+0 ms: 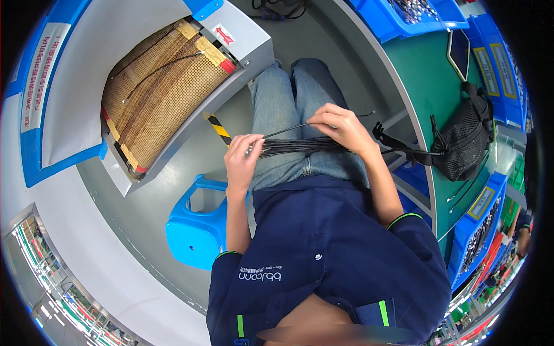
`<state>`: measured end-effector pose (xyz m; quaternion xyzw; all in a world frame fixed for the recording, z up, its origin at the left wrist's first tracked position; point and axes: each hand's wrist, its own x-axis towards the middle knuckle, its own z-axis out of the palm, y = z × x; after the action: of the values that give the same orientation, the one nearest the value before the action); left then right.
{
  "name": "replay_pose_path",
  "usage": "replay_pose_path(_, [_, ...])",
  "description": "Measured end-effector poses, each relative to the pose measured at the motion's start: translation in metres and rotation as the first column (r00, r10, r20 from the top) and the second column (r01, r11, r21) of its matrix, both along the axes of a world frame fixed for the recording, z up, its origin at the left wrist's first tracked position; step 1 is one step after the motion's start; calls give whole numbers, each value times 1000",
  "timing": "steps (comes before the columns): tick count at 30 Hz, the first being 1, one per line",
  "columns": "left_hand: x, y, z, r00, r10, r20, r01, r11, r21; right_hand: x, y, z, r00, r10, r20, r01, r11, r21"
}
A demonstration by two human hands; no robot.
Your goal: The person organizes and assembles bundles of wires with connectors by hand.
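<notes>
Black cables (300, 147) cross your lap (273, 104) near its waist edge; your left hand (241, 157) and right hand (341, 127) pinch one strand (287, 130).

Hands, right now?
Left hand: closed, fingertips on a thin black cable.
Right hand: closed, pinching the same cable.

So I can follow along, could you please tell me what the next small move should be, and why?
Perhaps lift the single cable clear of the bundle: the left hand and right hand hold it between them, and the bundle is close beside it.
</notes>
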<state>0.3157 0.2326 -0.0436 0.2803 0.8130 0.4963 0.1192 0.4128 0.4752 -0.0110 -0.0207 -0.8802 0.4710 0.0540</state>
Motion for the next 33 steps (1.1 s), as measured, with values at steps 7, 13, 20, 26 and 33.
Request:
replay_pose_path(7, [17,-14,-38,667,115,736,-441,857,266,-14,-19,9,999,-46,7,46,998,52])
replay_pose_path(13, [46,26,-33,358,-210,910,-686,602,409,-27,-53,-3,999,14,51,-16,999,37])
replay_pose_path(20, [35,18,-52,413,-76,908,-779,486,395,-24,-32,-6,999,12,37,-20,973,229])
replay_pose_path(26, [20,-2,-71,473,22,881,-800,431,419,-11,-8,-13,991,-61,118,38,982,187])
replay_pose_path(33, [24,0,-70,475,54,878,-814,406,415,-5,-2,-14,984,-133,122,124,989,77])
